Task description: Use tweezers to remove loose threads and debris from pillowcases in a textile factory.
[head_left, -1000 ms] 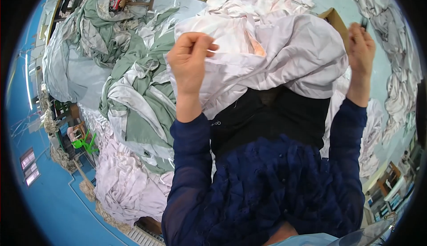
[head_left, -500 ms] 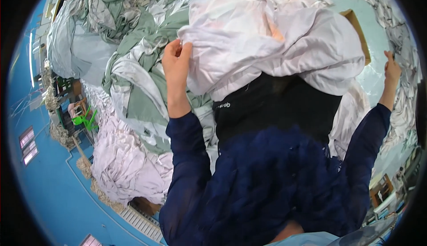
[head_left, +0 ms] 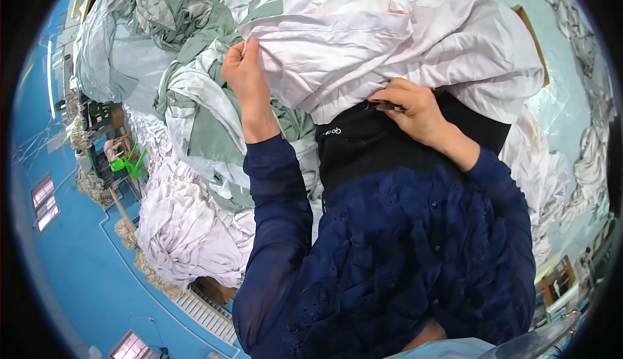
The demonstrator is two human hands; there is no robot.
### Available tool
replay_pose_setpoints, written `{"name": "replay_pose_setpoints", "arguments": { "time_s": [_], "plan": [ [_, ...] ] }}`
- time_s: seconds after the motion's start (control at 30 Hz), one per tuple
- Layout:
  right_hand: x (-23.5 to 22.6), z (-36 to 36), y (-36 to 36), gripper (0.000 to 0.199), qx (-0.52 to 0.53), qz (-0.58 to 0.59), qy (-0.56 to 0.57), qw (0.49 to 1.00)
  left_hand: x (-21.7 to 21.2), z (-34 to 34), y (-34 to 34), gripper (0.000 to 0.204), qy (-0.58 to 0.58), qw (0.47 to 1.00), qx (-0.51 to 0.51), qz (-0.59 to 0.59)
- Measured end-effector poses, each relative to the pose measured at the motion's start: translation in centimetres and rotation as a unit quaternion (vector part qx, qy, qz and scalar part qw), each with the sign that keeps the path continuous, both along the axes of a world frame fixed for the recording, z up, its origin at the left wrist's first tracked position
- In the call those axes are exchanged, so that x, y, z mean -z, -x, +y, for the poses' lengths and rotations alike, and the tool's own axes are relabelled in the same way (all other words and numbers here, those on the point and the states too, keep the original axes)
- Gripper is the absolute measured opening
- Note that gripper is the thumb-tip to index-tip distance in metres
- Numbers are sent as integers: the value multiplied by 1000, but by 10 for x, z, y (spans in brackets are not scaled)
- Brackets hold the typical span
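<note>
Hands have closed in since a moment ago: your right hand (head_left: pixel 415 109), then out wide, now pinches the near hem of the white cloth (head_left: pixel 389 41), which stretches left-right, while your left hand (head_left: pixel 243 67) grips its left edge.

White cloth (head_left: pixel 389 41) lies over green-and-white garments (head_left: pixel 214 119), above a black apron (head_left: pixel 370 151) and navy eyelet-patterned sleeves (head_left: pixel 279 229).

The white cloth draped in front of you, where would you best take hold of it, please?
Probably by its near left edge, where the left hand already pinches the white cloth. That hem lies exposed over the green fabric, so come from the left; a second grip suits the lower edge by the right hand.
</note>
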State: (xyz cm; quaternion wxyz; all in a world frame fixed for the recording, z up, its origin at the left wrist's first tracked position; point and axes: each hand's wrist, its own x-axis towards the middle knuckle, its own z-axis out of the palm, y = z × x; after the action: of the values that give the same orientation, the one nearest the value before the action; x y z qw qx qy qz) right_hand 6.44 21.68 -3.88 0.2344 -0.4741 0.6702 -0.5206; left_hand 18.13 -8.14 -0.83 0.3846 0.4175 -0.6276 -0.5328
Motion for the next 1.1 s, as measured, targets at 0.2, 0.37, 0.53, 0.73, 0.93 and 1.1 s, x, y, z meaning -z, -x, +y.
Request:
{"name": "replay_pose_setpoints", "arguments": {
  "time_s": [0.2,0.37,0.53,0.73,0.93,1.1],
  "plan": [
    [0,-15,-2,35,-65,118,-11,991,13,0,-18,11,-24,1000,13,-5],
    [7,-14,-2,30,-59,166,26,984,20,3,-24,11,-37,999,26,10],
    [-7,-1,2,16,72,33,55,995,18,2,-27,10,-42,999,21,26],
    [-25,11,-10,8,5,-82,60,995,23,-3,-29,8,-166,976,14,143],
    [-23,-26,-32,28,-71,90,86,990,23,-23,-26,8,-169,970,-23,173],
    [-6,-39,-40,31,-70,227,59,970,14,-19,-23,9,-167,970,-15,178]
  ]
}}
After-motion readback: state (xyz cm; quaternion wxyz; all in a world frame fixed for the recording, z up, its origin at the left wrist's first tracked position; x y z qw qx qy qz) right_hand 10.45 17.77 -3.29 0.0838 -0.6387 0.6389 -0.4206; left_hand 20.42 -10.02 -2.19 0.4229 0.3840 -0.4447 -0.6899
